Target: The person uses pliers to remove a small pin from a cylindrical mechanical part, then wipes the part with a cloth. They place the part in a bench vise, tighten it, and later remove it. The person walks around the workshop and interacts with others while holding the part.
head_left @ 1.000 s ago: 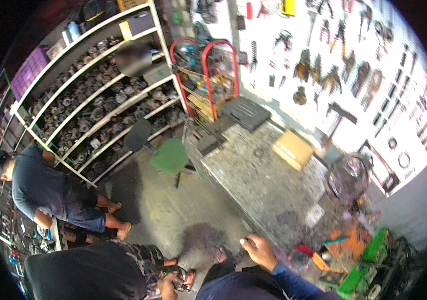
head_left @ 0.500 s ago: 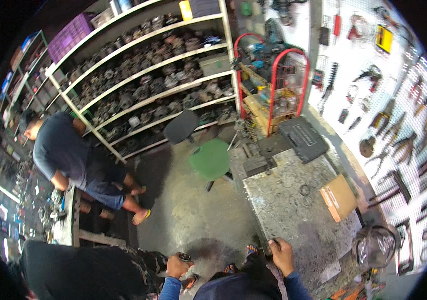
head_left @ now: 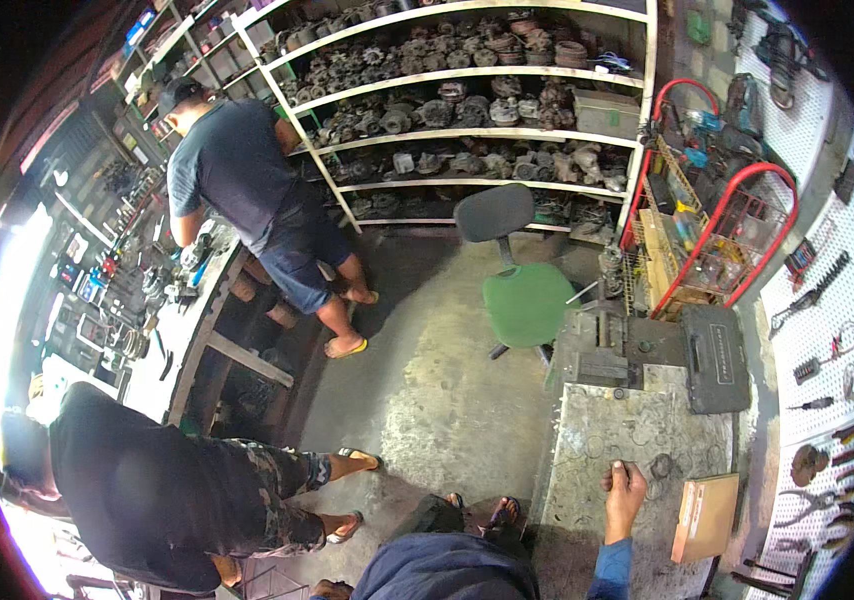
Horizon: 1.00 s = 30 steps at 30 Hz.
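Over the metal-topped workbench (head_left: 587, 440), my right hand (head_left: 625, 498) has its fingers curled together. Whatever they hold, if anything, is too small to make out. Just beyond and to the right of that hand lies a small dark round part (head_left: 661, 466). A flat cardboard box (head_left: 705, 518) rests on the bench to the right of my wrist. My left hand (head_left: 332, 591) barely shows at the lower edge, beside my body, with its fingers hidden.
A bench vise (head_left: 597, 340) and a black tool case (head_left: 715, 360) are at the bench's far end. Beyond stand a green chair (head_left: 527, 305), a red-framed trolley (head_left: 737, 230) and shelves (head_left: 487, 130) of metal parts. Two people (head_left: 247, 180) stand at left near another bench (head_left: 202, 340).
My view has swung left. My right hand has moved from the bench's near edge to over its top. My left hand, earlier around a dark round object, has dropped to the lower edge.
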### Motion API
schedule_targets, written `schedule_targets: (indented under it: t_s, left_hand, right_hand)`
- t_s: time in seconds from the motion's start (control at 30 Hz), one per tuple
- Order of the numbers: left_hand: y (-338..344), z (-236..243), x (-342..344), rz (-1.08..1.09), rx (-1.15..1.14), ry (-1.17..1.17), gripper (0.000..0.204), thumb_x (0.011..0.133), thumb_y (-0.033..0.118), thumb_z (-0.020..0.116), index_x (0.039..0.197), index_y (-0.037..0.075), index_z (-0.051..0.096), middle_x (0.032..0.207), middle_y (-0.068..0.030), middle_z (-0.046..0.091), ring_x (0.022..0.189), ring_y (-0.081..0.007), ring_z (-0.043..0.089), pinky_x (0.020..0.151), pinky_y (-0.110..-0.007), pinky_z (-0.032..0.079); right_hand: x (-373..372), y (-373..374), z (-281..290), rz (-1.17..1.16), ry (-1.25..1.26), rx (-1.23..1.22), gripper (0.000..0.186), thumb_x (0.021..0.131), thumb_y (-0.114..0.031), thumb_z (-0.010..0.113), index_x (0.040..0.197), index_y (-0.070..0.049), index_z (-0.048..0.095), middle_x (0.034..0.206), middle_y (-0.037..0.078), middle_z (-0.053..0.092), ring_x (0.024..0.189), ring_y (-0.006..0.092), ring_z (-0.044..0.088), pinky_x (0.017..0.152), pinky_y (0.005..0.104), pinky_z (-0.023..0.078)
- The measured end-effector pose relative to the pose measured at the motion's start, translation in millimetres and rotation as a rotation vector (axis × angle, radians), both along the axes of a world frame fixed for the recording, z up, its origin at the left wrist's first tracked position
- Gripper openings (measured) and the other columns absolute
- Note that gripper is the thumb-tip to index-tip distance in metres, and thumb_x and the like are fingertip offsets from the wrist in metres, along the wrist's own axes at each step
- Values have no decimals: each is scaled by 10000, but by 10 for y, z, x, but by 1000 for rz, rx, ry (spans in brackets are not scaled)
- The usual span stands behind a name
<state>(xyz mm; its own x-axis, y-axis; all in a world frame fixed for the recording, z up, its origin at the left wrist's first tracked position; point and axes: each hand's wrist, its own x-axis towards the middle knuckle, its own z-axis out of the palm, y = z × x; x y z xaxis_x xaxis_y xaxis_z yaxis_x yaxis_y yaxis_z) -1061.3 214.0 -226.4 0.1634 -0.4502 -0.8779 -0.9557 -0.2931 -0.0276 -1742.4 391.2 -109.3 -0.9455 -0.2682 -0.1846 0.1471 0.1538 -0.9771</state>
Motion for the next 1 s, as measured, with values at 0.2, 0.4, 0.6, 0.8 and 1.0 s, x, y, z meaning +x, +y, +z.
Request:
schedule_targets:
  t_s: [0.2, 0.4, 0.6, 0.8, 1.0]
  left_hand:
    - [257, -122, 36, -542, -227, 398, 312, 939, 422, 685, 1021, 148, 808, 984, -31, 796, 908, -224, 724, 826, -376, 547]
    - [-346, -380, -544, 290, -130, 210, 176, 907, 185, 684, 931, 86, 827, 865, -65, 789, 810, -208, 734, 681, -369, 573]
    - [-1812, -424, -1187, 225, -170, 359, 181, 907, 171, 679, 920, 69, 826, 840, -75, 781, 784, -210, 733, 653, -364, 571]
    - [-2843, -671, -1365, 43, -131, 484, 186, 907, 158, 673, 910, 51, 825, 815, -86, 773, 757, -212, 732, 625, -359, 570]
    - [-3975, -598, -1794, -23, -262, 752, 187, 897, 122, 668, 888, 1, 811, 766, -106, 751, 683, -215, 714, 572, -351, 561]
  right_hand:
    - [137, -1143, 21, 299, -100, -137, 236, 1030, -222, 673, 975, 6, 703, 815, 37, 684, 710, 119, 654, 655, 281, 526]
    - [502, -1973, 10, 644, -24, 43, 240, 1001, -263, 695, 1023, -30, 746, 811, 58, 737, 744, 158, 699, 699, 318, 546]
    - [494, -2736, 188, 703, 138, 251, 317, 988, -336, 685, 1063, -34, 746, 899, 172, 755, 778, 325, 727, 717, 407, 556]
    - [212, -3813, 675, 595, 303, 329, 351, 999, -355, 669, 1008, -7, 710, 874, 223, 713, 806, 414, 698, 709, 454, 537]
    - [-57, -4468, 794, 605, 221, 166, 250, 1018, -253, 697, 1119, -25, 716, 864, 104, 733, 697, 158, 663, 664, 319, 527]
